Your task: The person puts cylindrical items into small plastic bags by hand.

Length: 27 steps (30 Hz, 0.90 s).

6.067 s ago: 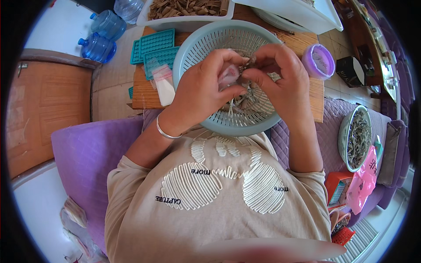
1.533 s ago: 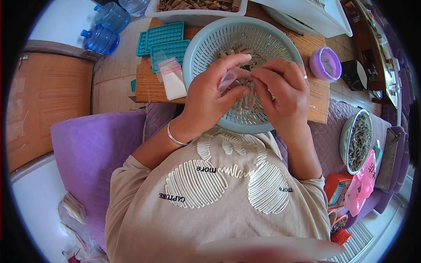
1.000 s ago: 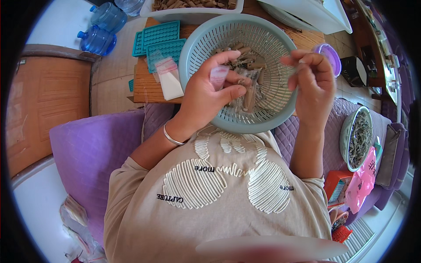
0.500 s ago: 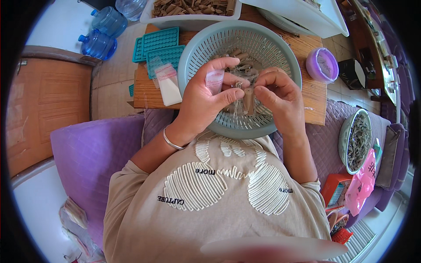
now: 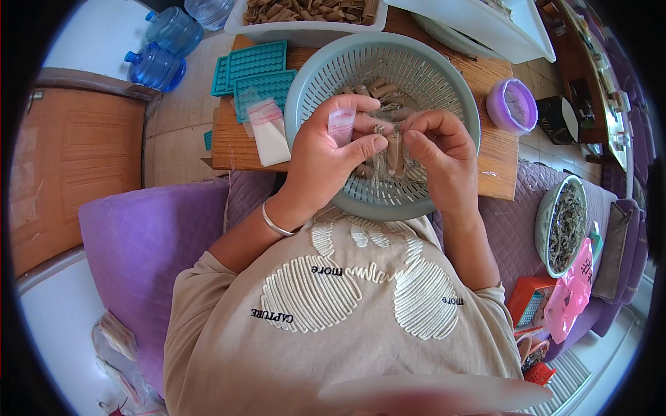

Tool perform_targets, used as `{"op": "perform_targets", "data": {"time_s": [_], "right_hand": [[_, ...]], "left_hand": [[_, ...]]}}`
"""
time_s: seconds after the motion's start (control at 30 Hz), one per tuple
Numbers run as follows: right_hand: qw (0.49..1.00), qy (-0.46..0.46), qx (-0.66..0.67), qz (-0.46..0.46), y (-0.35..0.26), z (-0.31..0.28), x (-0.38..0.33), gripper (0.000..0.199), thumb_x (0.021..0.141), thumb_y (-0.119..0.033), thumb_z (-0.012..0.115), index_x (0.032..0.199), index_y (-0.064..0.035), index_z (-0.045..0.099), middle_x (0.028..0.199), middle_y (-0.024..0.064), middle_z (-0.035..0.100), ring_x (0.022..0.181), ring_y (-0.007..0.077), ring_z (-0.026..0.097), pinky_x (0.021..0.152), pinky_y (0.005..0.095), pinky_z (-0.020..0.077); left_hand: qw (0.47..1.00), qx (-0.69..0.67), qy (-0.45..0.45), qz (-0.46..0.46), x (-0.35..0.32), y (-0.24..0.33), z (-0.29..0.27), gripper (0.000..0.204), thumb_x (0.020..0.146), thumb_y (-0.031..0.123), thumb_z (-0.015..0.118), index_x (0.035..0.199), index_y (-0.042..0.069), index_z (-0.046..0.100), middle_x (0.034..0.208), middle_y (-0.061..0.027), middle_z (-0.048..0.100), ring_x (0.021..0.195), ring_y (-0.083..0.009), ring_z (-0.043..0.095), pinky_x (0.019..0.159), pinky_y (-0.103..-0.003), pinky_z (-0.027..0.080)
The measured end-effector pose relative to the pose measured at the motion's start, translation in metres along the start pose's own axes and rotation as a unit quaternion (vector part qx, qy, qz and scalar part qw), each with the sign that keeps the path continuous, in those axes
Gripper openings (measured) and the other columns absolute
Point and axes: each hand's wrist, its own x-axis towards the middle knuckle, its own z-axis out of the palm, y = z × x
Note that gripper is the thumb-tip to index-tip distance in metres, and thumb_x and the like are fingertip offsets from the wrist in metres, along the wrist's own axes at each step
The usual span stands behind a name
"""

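Both my hands are raised over a grey-green plastic basket (image 5: 305, 76) with slotted walls. My left hand (image 5: 333, 142) is closed, with a small clear plastic bag with pink print (image 5: 340, 127) tucked across its fingers. Thin, pale, dried strands (image 5: 378, 166) hang below its thumb and fingertips. Close beside it, my right hand (image 5: 444, 149) pinches thumb against fingers; what lies between them is too small to make out. Under the hands, short brown rolled pieces (image 5: 380, 89) lie in the basket, and one longer brown piece (image 5: 395, 154) shows between the hands.
Teal moulded trays (image 5: 258, 61) and a stack of white slips in clear wrap (image 5: 270, 142) lie left on the wooden table (image 5: 236, 149). Behind stands a white bin (image 5: 312, 28) of brown pieces. A purple tub (image 5: 512, 105) sits right; a bowl of dried herb (image 5: 543, 222) rests on the sofa.
Both hands stay over the basket with only slight finger shifts. More of the brown rolled pieces show between them, and the whole view has moved a little.
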Motion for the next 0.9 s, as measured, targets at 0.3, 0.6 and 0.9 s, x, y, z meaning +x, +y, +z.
{"op": "perform_targets", "data": {"time_s": [0.3, 0.6, 0.9], "right_hand": [[0.998, -0.006, 0.031, -0.056, 0.006, 0.002, -0.003, 0.013, 0.087, 0.001, 0.066, 0.095, -0.0024, 0.056, 0.096, 0.0038, 0.062, 0.081, 0.0067, 0.055, 0.072, 0.0211, 0.0457], [0.967, -0.047, 0.251, 0.023, -0.004, 0.006, -0.011, 0.017, 0.087, 0.003, 0.066, 0.102, -0.0031, 0.060, 0.095, 0.0038, 0.062, 0.079, 0.0077, 0.058, 0.065, 0.0196, 0.0480], [0.973, -0.086, 0.211, 0.040, -0.017, -0.004, 0.006, 0.011, 0.088, 0.003, 0.056, 0.094, -0.0042, 0.062, 0.097, 0.0039, 0.061, 0.078, 0.0059, 0.057, 0.064, 0.0186, 0.0477]], "left_hand": [[0.998, 0.069, -0.002, 0.009, -0.003, 0.011, -0.010, 0.018, 0.084, 0.009, 0.075, 0.097, 0.004, 0.065, 0.089, -0.0012, 0.067, 0.084, -0.0085, 0.062, 0.076, -0.023, 0.051], [0.953, 0.090, -0.198, 0.211, 0.008, 0.025, -0.030, 0.007, 0.085, 0.001, 0.068, 0.090, 0.005, 0.064, 0.085, -0.0008, 0.065, 0.077, -0.0133, 0.060, 0.069, -0.027, 0.048], [0.880, 0.293, -0.211, 0.309, 0.022, 0.045, -0.028, 0.004, 0.084, 0.006, 0.068, 0.087, 0.005, 0.066, 0.085, -0.0086, 0.065, 0.078, -0.0235, 0.063, 0.072, -0.032, 0.049]]}}
